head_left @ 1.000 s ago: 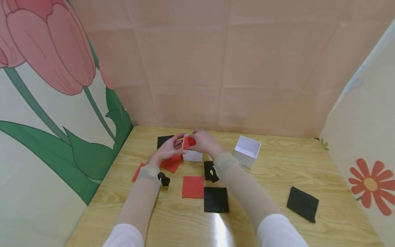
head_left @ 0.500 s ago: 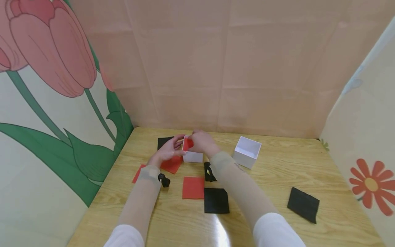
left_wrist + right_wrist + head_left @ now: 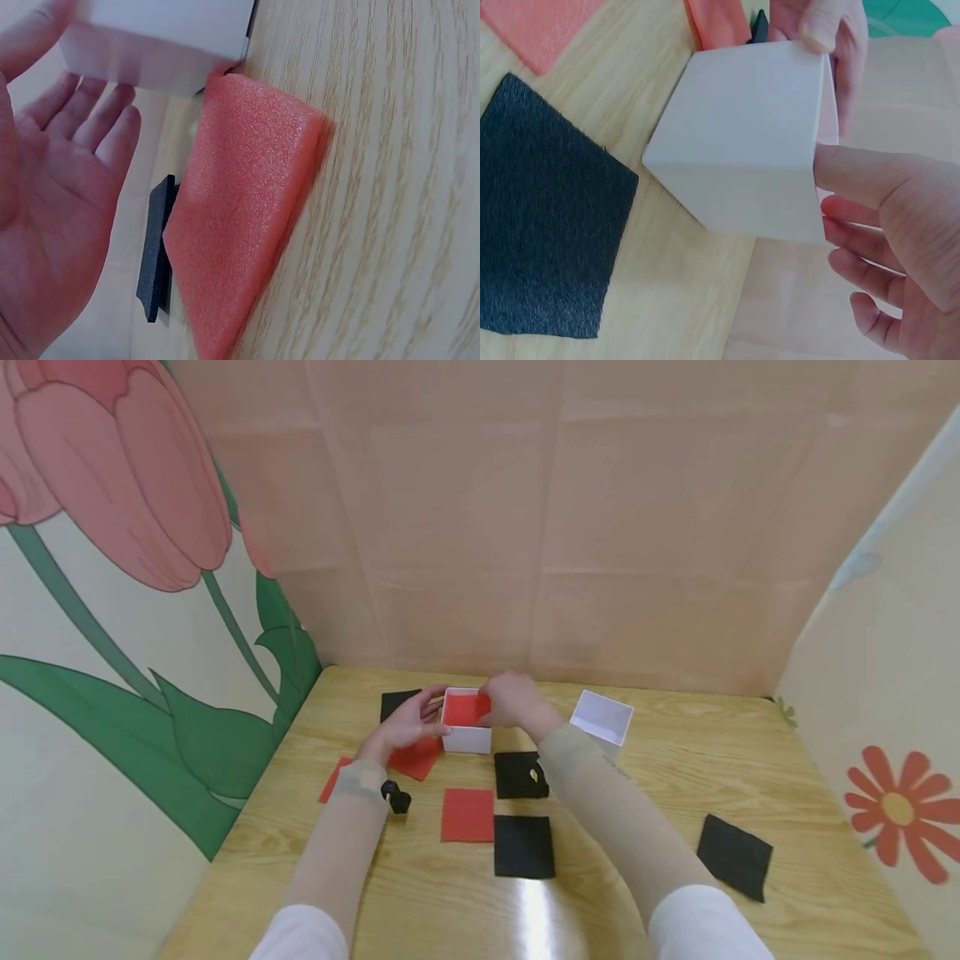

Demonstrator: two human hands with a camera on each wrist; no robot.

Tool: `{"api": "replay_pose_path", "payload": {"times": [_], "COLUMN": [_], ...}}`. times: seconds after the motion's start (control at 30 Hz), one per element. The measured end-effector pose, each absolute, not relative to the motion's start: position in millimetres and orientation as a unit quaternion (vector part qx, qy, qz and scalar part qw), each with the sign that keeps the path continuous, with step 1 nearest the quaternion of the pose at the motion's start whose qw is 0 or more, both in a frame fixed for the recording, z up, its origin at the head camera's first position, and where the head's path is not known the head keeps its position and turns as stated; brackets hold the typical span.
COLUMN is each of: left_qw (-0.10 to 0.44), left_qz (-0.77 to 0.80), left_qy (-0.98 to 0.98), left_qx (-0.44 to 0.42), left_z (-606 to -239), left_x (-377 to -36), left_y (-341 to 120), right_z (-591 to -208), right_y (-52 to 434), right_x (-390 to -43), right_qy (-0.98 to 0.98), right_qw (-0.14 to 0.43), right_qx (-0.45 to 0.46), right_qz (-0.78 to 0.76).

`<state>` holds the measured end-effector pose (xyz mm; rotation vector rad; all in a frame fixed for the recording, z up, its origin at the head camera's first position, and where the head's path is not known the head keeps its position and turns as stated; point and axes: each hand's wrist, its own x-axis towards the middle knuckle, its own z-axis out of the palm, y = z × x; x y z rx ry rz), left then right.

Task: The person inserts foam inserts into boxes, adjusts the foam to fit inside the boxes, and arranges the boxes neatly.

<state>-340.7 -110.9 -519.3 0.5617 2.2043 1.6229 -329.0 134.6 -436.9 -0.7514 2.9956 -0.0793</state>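
A small white box [image 3: 467,740] stands near the back of the table, with a red foam sheet [image 3: 462,710] lying inside it. My left hand [image 3: 405,724] holds the box at its left side, thumb at the front corner and fingers toward the back corner. Over the right rim reaches my right hand [image 3: 517,703]. In the right wrist view its thumb and index fingertips go into the box mouth and are hidden there, while its other fingers are loosely bent and apart. Another red foam sheet [image 3: 240,180] lies beside the box, below my left palm.
A second white box [image 3: 602,718] stands to the right, partly behind my right forearm. Red [image 3: 467,815] and black squares [image 3: 523,847] lie in front. A black piece with a yellow mark [image 3: 517,774] lies nearer the box; another black square [image 3: 735,857] is far right.
My right hand has shifted right, toward the box's right rim. The red sheet, earlier bunched at its fingers, now lies spread across the box. My left hand stays put.
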Motion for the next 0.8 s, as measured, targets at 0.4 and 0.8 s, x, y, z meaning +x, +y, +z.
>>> {"api": "replay_pose_path", "payload": {"times": [0.4, 0.8], "left_qw": [0.169, 0.165], "left_qz": [0.571, 0.569], "left_qy": [0.777, 0.781], "left_qx": [0.204, 0.197], "left_z": [-520.6, -521.0], "left_x": [-339.6, -337.4], "left_y": [-113.0, -111.4], "right_z": [-433.6, -436.6], "right_y": [129.3, 126.1], "right_x": [-325.0, -324.2], "right_qy": [0.975, 0.974], "right_qw": [0.035, 0.024], "right_qx": [-0.218, -0.22], "right_qz": [0.007, 0.038]}}
